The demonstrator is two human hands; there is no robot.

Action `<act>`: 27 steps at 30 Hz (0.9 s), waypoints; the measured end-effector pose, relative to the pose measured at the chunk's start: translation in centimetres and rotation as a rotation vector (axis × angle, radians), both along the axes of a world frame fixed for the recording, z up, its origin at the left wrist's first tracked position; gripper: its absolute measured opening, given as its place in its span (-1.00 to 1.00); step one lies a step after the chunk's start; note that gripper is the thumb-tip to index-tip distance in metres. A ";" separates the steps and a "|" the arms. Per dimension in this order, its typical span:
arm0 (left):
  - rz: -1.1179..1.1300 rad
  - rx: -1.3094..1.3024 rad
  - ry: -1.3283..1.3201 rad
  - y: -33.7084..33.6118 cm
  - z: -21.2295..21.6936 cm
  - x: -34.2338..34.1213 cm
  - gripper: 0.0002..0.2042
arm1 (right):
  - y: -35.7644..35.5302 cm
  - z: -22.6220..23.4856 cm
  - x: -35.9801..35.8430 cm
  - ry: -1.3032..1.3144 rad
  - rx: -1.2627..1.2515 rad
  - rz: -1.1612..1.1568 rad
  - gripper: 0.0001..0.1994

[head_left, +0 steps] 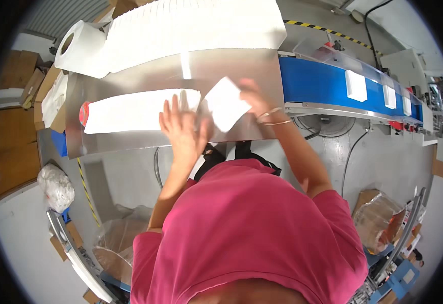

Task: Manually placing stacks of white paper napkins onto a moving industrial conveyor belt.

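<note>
A long row of white folded sheets (125,112) lies on the steel table (145,147), with a red round object (84,114) at its left end. My left hand (182,121) rests with fingers spread on the right end of this row. Just right of the row, a white folded sheet (225,105) is tilted at an angle. Its right edge is pinched in my right hand (254,97), which is blurred by motion and wears bracelets at the wrist. The fingertips behind the sheet are partly hidden.
A larger bank of white folded sheets (196,25) lines the table's far side, beside a white roll (82,48). To the right runs a blue conveyor belt (312,81) carrying several white pieces under a clear guard. Cardboard boxes (16,119) stand at the left.
</note>
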State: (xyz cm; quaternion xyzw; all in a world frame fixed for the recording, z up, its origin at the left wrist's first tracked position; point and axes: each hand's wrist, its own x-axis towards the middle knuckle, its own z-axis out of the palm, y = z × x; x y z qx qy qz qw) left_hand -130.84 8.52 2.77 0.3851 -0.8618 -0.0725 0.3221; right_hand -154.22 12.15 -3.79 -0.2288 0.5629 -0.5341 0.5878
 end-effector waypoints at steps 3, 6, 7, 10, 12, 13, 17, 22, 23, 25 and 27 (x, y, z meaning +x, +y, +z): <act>0.145 -0.023 0.039 -0.7 -0.2 0.7 -0.62 | 1.9 -1.5 -7.6 0.486 0.007 -0.394 -0.53; 0.140 0.028 -0.050 -1.2 -0.6 1.5 -0.59 | 5.2 -4.4 -17.2 1.061 0.166 -0.601 -0.51; 0.118 0.003 -0.064 -1.3 -0.7 1.4 -0.59 | 5.7 -4.5 -18.1 1.490 0.228 -0.581 -0.50; 0.087 0.008 -0.052 -1.0 -0.7 1.0 -0.61 | 4.4 0.1 -13.4 1.940 0.169 -0.414 -0.44; 0.040 0.011 -0.073 -0.9 -0.3 0.7 -0.68 | 1.8 1.6 -5.7 1.936 0.153 0.272 -0.48; 0.004 0.007 -0.077 -0.6 -0.5 0.9 -0.71 | -0.4 4.8 -1.1 1.126 0.353 0.239 -0.46; -0.085 0.028 -0.109 0.2 0.9 0.3 -0.82 | -1.7 4.6 5.1 0.139 0.161 0.226 -0.46; 0.135 -0.019 -0.014 -1.8 -0.3 1.3 -0.53 | 0.0 -9.4 -6.3 1.088 -0.536 -0.012 -0.54; 0.152 -0.014 -0.020 -2.1 -0.8 2.3 -0.53 | 0.1 -5.1 -6.5 0.721 -0.270 -0.260 -0.54; 0.141 0.017 -0.087 -2.5 -1.4 2.8 -0.55 | 1.2 -0.8 -9.7 0.380 0.045 -0.532 -0.53; 0.122 0.015 -0.055 -2.5 -1.4 2.7 -0.58 | 1.9 -1.6 -11.9 0.409 0.093 -0.582 -0.53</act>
